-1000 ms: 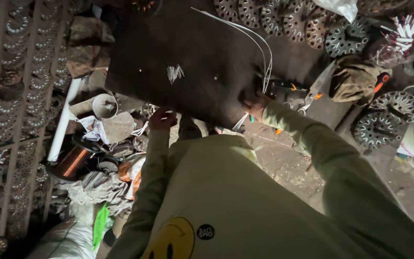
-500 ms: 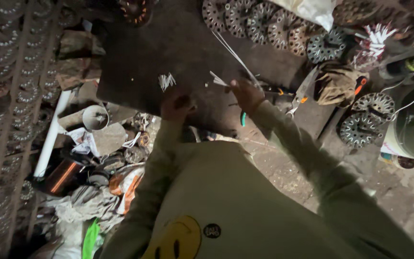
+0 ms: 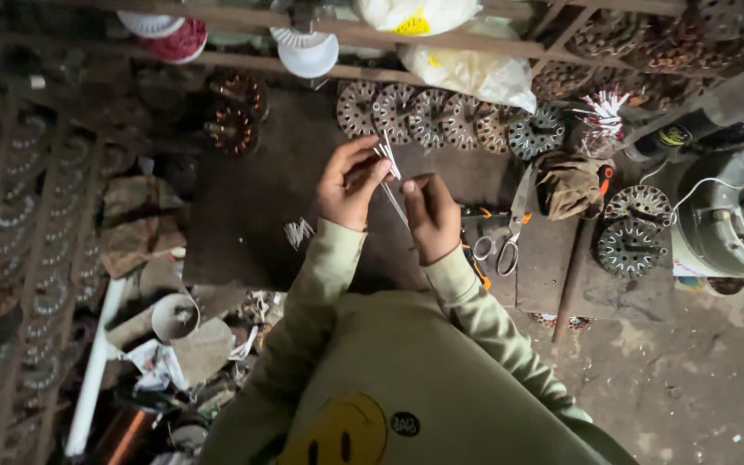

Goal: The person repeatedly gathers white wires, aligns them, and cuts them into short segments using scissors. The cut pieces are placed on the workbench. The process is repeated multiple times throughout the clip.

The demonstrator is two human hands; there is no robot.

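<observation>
Two hands are up close together over the dark board (image 3: pixel 243 215) that lies on the floor. The left hand (image 3: pixel 350 185) pinches a small bunch of thin white strips (image 3: pixel 387 157) between thumb and fingers, closed tight on them. The strips stick up above the fingers and run down at a slant toward the right hand (image 3: pixel 432 215). The right hand is curled into a loose fist just beside the left one, and its fingers hold the lower end of the same strips. Both sleeves are pale yellow.

One more little pile of white strips (image 3: pixel 298 232) lies on the board, near its left side and well apart from the hands. A pair of scissors (image 3: pixel 506 232) lies just to the right of the right hand, with the handles toward the person. Next to the scissors sits a brown cloth glove (image 3: pixel 572 182).

Along the far edge of the board stands a row of round metal wheels with slots (image 3: pixel 428 116). Two more slotted wheels (image 3: pixel 635 228) lie by the right edge. A round grey machine (image 3: pixel 729 220) sits at the far right. A white pipe (image 3: pixel 96 362) lies on the floor near the left side, beside a small round tin (image 3: pixel 174 317).
</observation>
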